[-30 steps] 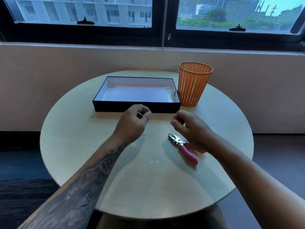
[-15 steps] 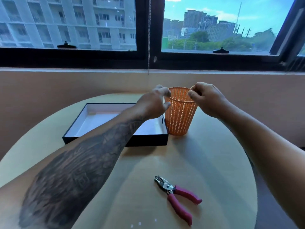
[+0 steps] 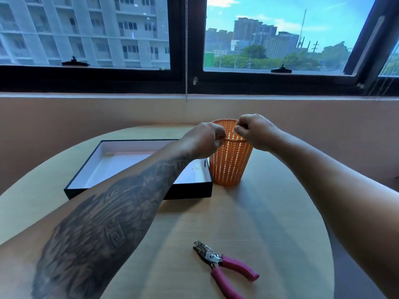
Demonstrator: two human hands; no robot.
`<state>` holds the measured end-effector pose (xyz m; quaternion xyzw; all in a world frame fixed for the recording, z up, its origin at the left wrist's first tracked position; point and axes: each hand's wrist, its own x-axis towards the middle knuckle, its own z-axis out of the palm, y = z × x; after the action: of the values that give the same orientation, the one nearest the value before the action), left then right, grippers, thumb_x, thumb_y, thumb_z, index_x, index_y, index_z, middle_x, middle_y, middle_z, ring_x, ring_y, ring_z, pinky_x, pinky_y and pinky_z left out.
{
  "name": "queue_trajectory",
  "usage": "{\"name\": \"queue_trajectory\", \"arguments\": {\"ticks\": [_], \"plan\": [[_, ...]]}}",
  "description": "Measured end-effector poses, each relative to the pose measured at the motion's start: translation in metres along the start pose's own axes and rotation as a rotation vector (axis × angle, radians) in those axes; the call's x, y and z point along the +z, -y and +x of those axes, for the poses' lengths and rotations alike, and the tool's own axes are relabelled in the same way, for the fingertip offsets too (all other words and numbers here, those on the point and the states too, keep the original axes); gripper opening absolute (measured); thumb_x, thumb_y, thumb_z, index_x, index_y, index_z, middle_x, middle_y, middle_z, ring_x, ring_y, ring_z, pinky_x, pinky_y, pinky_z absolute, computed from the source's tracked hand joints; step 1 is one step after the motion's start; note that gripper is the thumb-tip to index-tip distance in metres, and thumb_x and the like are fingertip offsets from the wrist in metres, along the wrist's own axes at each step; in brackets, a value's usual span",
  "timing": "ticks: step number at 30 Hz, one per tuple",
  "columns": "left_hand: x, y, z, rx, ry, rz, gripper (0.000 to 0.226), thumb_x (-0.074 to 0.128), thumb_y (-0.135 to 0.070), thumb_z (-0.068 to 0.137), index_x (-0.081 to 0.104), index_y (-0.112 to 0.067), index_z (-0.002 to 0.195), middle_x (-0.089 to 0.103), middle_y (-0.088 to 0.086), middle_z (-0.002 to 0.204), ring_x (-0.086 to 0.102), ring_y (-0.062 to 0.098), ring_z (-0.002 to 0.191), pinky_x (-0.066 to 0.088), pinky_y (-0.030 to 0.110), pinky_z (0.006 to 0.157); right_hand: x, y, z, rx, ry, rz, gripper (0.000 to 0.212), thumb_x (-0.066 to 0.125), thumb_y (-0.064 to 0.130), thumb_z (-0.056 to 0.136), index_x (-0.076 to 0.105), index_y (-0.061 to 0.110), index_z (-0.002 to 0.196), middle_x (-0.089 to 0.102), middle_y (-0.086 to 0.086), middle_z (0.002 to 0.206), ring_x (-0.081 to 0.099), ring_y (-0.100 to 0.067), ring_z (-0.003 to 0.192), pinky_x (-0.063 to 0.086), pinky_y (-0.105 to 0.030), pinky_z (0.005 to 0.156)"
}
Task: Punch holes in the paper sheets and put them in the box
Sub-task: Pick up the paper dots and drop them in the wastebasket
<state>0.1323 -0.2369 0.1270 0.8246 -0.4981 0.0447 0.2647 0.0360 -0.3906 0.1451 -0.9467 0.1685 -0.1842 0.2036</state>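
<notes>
Our hands have drawn together since half a second ago: left hand (image 3: 204,140) and right hand (image 3: 253,130) now curl shut at the rim of the perforated orange basket (image 3: 231,165); whether they hold anything, we cannot tell. The shallow black box (image 3: 138,192) touches the basket. The pink-handled punch (image 3: 224,265) lies alone on bare round table (image 3: 280,234).

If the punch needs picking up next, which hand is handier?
Probably the right hand: the hole punch lies on its side of the table, pink handles pointing right. The left hand would have to cross over.
</notes>
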Motion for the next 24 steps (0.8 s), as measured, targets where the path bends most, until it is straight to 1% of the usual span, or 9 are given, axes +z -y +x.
{"name": "queue_trajectory", "arguments": {"ticks": [5, 10, 13, 16, 20, 24], "plan": [[0.0024, 0.0015, -0.0013, -0.005, -0.01, -0.012, 0.024, 0.061, -0.019, 0.097, 0.07, -0.02, 0.119, 0.068, 0.001, 0.123, 0.061, 0.012, 0.098, 0.055, 0.033, 0.089, 0.0004, 0.0015, -0.0025, 0.046, 0.046, 0.067, 0.013, 0.052, 0.023, 0.105, 0.064, 0.017, 0.102, 0.064, -0.003, 0.093, 0.06, -0.013, 0.078, 0.042, -0.021, 0.058], [0.0024, 0.0, -0.0033, -0.016, -0.013, -0.029, 0.025, 0.06, -0.019, 0.098, 0.069, -0.02, 0.121, 0.068, 0.001, 0.125, 0.064, 0.016, 0.107, 0.054, 0.036, 0.094, -0.0029, 0.0031, -0.003, 0.042, 0.061, 0.061, 0.011, 0.055, 0.022, 0.104, 0.065, 0.019, 0.1, 0.064, 0.0, 0.091, 0.061, -0.011, 0.077, 0.042, -0.018, 0.056], [0.0033, 0.0001, -0.0044, -0.018, -0.017, -0.033, 0.026, 0.059, -0.019, 0.098, 0.068, -0.019, 0.123, 0.067, 0.001, 0.126, 0.063, 0.016, 0.107, 0.055, 0.036, 0.094, -0.0021, 0.0029, -0.0023, 0.026, 0.058, 0.047, 0.007, 0.059, 0.021, 0.102, 0.066, 0.019, 0.101, 0.064, 0.004, 0.09, 0.06, -0.008, 0.077, 0.041, -0.015, 0.056], [0.0036, -0.0001, -0.0044, -0.019, -0.021, -0.037, 0.026, 0.059, -0.019, 0.099, 0.068, -0.019, 0.123, 0.067, 0.001, 0.126, 0.062, 0.015, 0.106, 0.054, 0.034, 0.093, -0.0018, 0.0023, -0.0012, 0.037, 0.067, 0.057, 0.006, 0.061, 0.018, 0.1, 0.067, 0.019, 0.101, 0.063, 0.006, 0.09, 0.059, -0.006, 0.078, 0.04, -0.013, 0.057], [0.004, 0.0009, -0.0036, -0.007, -0.027, -0.035, 0.027, 0.059, -0.018, 0.099, 0.069, -0.017, 0.123, 0.067, 0.002, 0.126, 0.058, 0.009, 0.1, 0.049, 0.026, 0.089, -0.0027, 0.0018, 0.0001, 0.068, 0.068, 0.119, 0.005, 0.066, 0.015, 0.097, 0.068, 0.019, 0.098, 0.065, 0.003, 0.093, 0.061, -0.009, 0.08, 0.042, -0.015, 0.059], [0.0051, 0.0011, -0.0036, -0.002, -0.032, -0.026, 0.027, 0.058, -0.018, 0.099, 0.069, -0.017, 0.123, 0.067, 0.002, 0.126, 0.058, 0.011, 0.101, 0.049, 0.027, 0.088, -0.0045, 0.0016, -0.0003, 0.072, 0.074, 0.114, 0.003, 0.066, 0.018, 0.097, 0.068, 0.02, 0.095, 0.066, 0.004, 0.089, 0.061, -0.007, 0.076, 0.041, -0.014, 0.056]]}}
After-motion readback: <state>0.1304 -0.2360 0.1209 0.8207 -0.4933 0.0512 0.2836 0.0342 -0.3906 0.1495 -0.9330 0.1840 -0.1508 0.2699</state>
